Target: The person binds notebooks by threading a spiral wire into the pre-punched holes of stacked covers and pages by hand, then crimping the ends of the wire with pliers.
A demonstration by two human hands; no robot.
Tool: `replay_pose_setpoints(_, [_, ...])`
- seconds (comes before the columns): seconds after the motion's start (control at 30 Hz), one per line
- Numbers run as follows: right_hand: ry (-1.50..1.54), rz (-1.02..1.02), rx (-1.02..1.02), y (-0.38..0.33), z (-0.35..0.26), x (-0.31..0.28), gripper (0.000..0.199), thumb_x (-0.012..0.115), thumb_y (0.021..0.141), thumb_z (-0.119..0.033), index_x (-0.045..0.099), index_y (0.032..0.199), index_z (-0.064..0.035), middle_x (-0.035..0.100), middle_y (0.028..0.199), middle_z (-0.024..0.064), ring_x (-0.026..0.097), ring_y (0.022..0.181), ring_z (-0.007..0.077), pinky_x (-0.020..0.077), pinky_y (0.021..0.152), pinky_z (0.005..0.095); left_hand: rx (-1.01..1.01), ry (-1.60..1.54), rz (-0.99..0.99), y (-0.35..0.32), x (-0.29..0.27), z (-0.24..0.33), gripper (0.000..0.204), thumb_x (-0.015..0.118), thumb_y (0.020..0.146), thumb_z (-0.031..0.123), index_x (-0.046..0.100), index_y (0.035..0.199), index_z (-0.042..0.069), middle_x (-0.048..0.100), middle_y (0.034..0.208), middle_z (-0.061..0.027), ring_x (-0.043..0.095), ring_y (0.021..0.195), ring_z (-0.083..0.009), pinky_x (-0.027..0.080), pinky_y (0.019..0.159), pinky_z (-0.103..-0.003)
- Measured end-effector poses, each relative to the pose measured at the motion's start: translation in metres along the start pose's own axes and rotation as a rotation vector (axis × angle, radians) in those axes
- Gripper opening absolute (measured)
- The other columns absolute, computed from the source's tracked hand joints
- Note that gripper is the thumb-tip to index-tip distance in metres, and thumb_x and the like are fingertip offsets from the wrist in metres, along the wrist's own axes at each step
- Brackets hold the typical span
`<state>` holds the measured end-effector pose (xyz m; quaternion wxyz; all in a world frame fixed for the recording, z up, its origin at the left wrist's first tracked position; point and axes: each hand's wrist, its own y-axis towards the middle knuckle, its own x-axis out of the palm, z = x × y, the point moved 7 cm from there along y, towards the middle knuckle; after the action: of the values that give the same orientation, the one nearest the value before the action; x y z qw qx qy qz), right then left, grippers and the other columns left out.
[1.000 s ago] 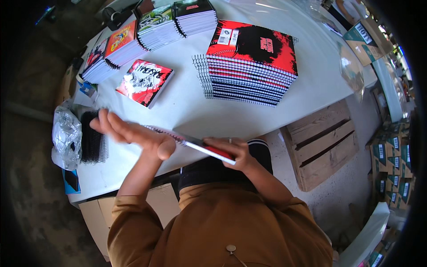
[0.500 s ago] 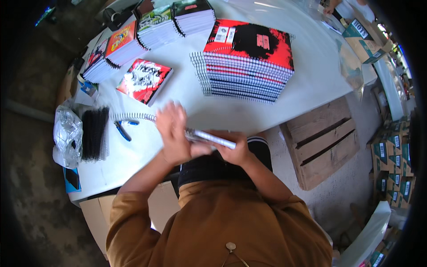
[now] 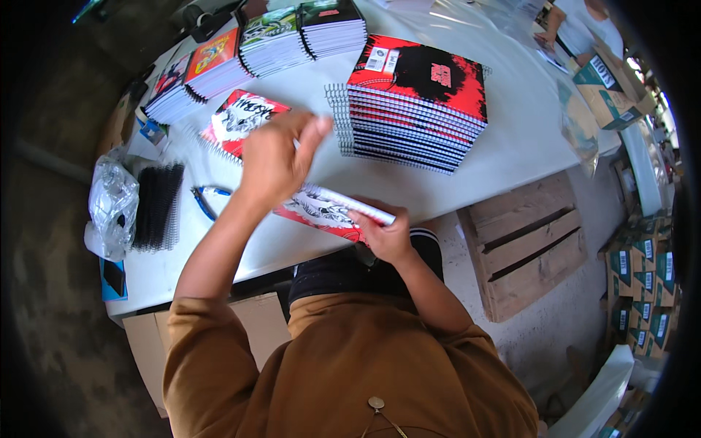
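My right hand [image 3: 387,232] is closed around the edge of a small notebook [image 3: 327,212] with a red, black and white cover, held tilted at the table's front edge. My left hand [image 3: 276,157] is raised above the notebook's far left end, fingers loosely bent and one digit stretched out, slightly blurred. No object shows clearly in it. A blurred wire coil [image 3: 217,148] runs out to the left from behind this hand; the hand hides where it meets the notebook. Just beyond lies another red and white notebook [image 3: 235,117], partly covered by the hand.
A tall stack of spiral notebooks [image 3: 416,117] stands right of centre, with more notebook stacks [image 3: 274,44] at the back left. Blue pliers [image 3: 203,203], black coils [image 3: 157,208] and a plastic bag [image 3: 113,204] lie left. A wooden pallet [image 3: 522,244] rests on the floor; a person [image 3: 584,29] is far right.
My left hand has risen away from me, its flat fingers now bent. The coil's free end has swung farther back. The notebook has turned, showing more of its cover, still in my right hand.
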<state>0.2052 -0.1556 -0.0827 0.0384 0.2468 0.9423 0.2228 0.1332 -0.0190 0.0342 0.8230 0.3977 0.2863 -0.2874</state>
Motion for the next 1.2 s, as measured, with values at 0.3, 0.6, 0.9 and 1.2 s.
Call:
replay_pose_setpoints(0.3, [-0.114, -0.069, -0.018, 0.003, 0.002, 0.000, 0.029, 0.059, 0.081, -0.002, 0.061, 0.110, -0.0024, 0.066, 0.099, 0.0137, 0.065, 0.086, 0.0226, 0.0497, 0.075, 0.0290, 0.460, 0.126, 0.202, -0.044, 0.019, 0.015, 0.040, 0.067, 0.070, 0.049, 0.055, 0.074, 0.010, 0.052, 0.074, -0.0038, 0.051, 0.074, -0.0239, 0.038, 0.066, -0.038])
replay_pose_setpoints(0.6, [-0.203, -0.087, -0.208, -0.004, -0.012, 0.007, 0.044, 0.057, 0.072, 0.007, 0.059, 0.114, -0.0067, 0.061, 0.111, 0.0102, 0.062, 0.096, 0.0260, 0.0497, 0.081, 0.0323, 0.671, 0.183, -0.107, -0.162, 0.089, -0.022, 0.107, 0.031, 0.065, 0.085, 0.035, 0.126, -0.003, 0.028, 0.133, -0.0265, 0.019, 0.126, -0.0478, 0.006, 0.100, -0.063])
replay_pose_setpoints(0.9, [-0.241, -0.079, -0.261, -0.004, -0.015, 0.015, 0.034, 0.062, 0.075, 0.000, 0.061, 0.109, -0.0008, 0.064, 0.105, 0.0132, 0.065, 0.090, 0.0249, 0.0520, 0.075, 0.0329, 0.606, 0.085, -0.014, -0.158, 0.080, -0.011, 0.094, 0.046, 0.073, 0.072, 0.034, 0.126, -0.004, 0.031, 0.127, -0.0353, 0.036, 0.113, -0.0515, 0.034, 0.085, -0.062])
replay_pose_setpoints(1.2, [-0.233, -0.084, -0.282, -0.009, -0.009, 0.010, 0.057, 0.057, 0.066, 0.006, 0.054, 0.121, -0.0106, 0.061, 0.110, 0.0131, 0.064, 0.082, 0.0286, 0.0518, 0.071, 0.0354, 0.632, 0.054, 0.020, -0.143, 0.088, 0.007, 0.106, 0.057, 0.068, 0.068, 0.021, 0.134, -0.006, 0.024, 0.137, -0.0275, 0.028, 0.121, -0.0521, 0.018, 0.096, -0.067])
